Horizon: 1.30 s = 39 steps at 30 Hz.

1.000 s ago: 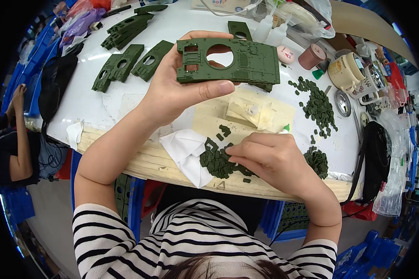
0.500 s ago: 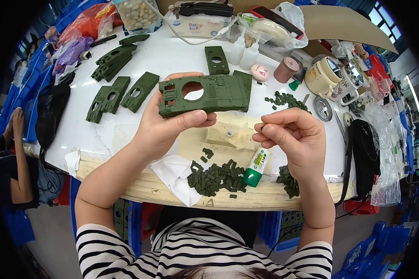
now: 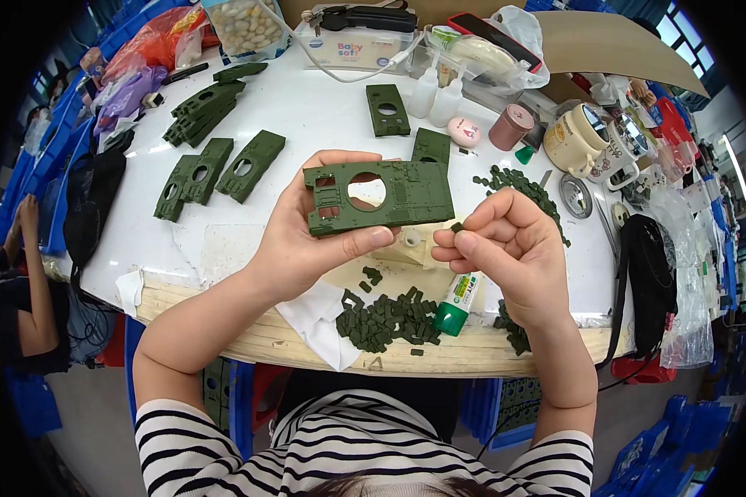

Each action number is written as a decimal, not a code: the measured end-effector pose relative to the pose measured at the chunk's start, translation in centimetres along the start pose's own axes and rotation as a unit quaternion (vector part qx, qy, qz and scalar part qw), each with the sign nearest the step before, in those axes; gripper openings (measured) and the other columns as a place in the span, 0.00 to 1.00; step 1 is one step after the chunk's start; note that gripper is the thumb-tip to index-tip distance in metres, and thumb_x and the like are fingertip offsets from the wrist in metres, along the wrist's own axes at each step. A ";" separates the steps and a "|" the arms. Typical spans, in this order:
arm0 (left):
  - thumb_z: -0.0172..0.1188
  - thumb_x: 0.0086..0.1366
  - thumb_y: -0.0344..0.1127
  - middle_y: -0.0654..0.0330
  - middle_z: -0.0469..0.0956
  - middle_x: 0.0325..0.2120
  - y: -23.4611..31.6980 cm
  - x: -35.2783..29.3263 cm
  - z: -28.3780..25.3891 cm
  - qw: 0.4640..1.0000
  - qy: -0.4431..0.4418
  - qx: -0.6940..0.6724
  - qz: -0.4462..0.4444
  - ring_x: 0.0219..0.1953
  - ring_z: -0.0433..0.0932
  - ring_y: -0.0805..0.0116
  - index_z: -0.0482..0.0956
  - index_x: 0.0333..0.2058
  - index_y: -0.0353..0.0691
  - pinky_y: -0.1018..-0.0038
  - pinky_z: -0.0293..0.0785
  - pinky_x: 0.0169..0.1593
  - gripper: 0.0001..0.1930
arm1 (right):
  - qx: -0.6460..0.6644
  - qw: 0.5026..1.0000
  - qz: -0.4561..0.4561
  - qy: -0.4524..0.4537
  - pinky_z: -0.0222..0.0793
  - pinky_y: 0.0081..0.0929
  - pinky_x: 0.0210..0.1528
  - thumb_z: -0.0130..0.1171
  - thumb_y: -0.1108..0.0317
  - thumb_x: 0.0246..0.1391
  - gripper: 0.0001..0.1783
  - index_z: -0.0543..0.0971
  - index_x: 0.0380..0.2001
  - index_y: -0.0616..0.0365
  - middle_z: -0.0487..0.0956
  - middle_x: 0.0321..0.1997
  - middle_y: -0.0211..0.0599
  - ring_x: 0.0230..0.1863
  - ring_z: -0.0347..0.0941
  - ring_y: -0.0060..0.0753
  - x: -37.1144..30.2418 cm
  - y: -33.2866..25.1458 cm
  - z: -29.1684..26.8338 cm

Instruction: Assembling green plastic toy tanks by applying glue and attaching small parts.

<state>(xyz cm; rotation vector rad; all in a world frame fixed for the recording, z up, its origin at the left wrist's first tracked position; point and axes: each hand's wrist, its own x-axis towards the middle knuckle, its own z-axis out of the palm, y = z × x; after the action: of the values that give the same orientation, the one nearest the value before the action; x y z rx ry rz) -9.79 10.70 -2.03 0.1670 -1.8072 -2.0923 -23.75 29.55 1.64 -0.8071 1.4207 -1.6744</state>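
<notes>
Dark green, one oblong hull-shaped part (image 3: pixel 402 195) with a large round hole is above the white desk (image 3: pixel 307 108), grasped by the fingers of the left hand (image 3: pixel 294 236). The fingers of the right hand (image 3: pixel 510 240) pinch one small dark green block (image 3: pixel 457 228) just beside the part's right end; whether the two touch, I cannot tell. Three heaps of similar small blocks (image 3: pixel 385 321) lie below, one white tube with a green cap (image 3: pixel 455 309) between two heaps. Behind the held part are two other dark green holed parts (image 3: pixel 388 124) and two white squeeze bottles (image 3: pixel 446 106).
</notes>
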 end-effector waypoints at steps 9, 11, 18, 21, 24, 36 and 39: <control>0.65 0.57 0.25 0.47 0.64 0.58 0.0 0.3 0.0 0.992 -0.058 -0.097 0.053 0.52 0.74 0.63 0.60 0.56 0.37 0.66 0.77 0.53 0.30 | 0.030 0.999 -0.012 -0.007 0.77 0.22 0.39 0.58 0.71 0.58 0.11 0.75 0.42 0.66 0.82 0.38 0.46 0.37 0.81 0.28 0.1 -0.2 -0.5; 0.66 0.57 0.29 0.47 0.64 0.58 -0.2 0.2 -0.2 0.989 -0.056 -0.126 0.049 0.54 0.72 0.61 0.60 0.55 0.38 0.62 0.76 0.54 0.30 | 0.041 0.999 -0.018 -0.016 0.77 0.21 0.37 0.59 0.70 0.59 0.11 0.76 0.41 0.65 0.82 0.37 0.44 0.35 0.80 0.26 0.2 -0.1 -0.8; 0.66 0.55 0.52 0.46 0.65 0.58 -0.3 0.4 -0.7 0.992 -0.041 -0.114 -0.029 0.58 0.70 0.56 0.55 0.60 0.41 0.58 0.74 0.56 0.42 | 0.060 0.998 -0.008 -0.014 0.74 0.17 0.32 0.60 0.69 0.58 0.10 0.78 0.39 0.64 0.82 0.34 0.38 0.31 0.78 0.21 0.4 0.0 -1.4; 0.63 0.57 0.52 0.46 0.66 0.57 0.7 0.4 -0.3 0.984 -0.104 -0.124 -0.076 0.58 0.70 0.54 0.51 0.65 0.40 0.56 0.73 0.57 0.44 | 0.050 0.999 -0.001 -0.007 0.73 0.17 0.31 0.60 0.69 0.58 0.10 0.78 0.39 0.64 0.82 0.34 0.38 0.31 0.78 0.21 0.3 -0.1 -1.4; 0.61 0.59 0.52 0.45 0.66 0.57 0.8 0.0 0.2 0.975 -0.140 -0.128 -0.118 0.59 0.69 0.53 0.45 0.68 0.39 0.54 0.72 0.57 0.46 | 0.046 0.999 -0.005 -0.015 0.73 0.16 0.31 0.60 0.69 0.58 0.09 0.77 0.39 0.64 0.82 0.33 0.37 0.30 0.78 0.21 0.3 -0.2 -1.4; 0.53 0.68 0.32 0.54 0.60 0.60 0.5 -1.1 1.6 0.938 -0.256 -0.134 -0.189 0.63 0.61 0.60 0.37 0.69 0.45 0.65 0.75 0.55 0.39 | -0.146 0.976 -0.159 -0.030 0.64 0.28 0.53 0.62 0.73 0.52 0.05 0.80 0.31 0.63 0.70 0.48 0.38 0.49 0.69 0.26 -0.2 0.9 -0.1; 0.52 0.69 0.32 0.57 0.60 0.58 0.2 -1.4 2.0 0.933 -0.274 -0.128 -0.196 0.60 0.64 0.66 0.38 0.68 0.43 0.68 0.73 0.55 0.38 | -0.214 0.962 -0.170 -0.011 0.61 0.31 0.55 0.65 0.71 0.46 0.05 0.81 0.27 0.59 0.72 0.46 0.41 0.52 0.67 0.33 -0.3 1.3 0.4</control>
<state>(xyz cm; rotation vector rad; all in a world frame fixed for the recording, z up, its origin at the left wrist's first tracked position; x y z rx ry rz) -9.06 13.02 -1.75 -0.1589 -1.8764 -2.8608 -23.04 29.52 0.43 -1.3726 1.7327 -1.6100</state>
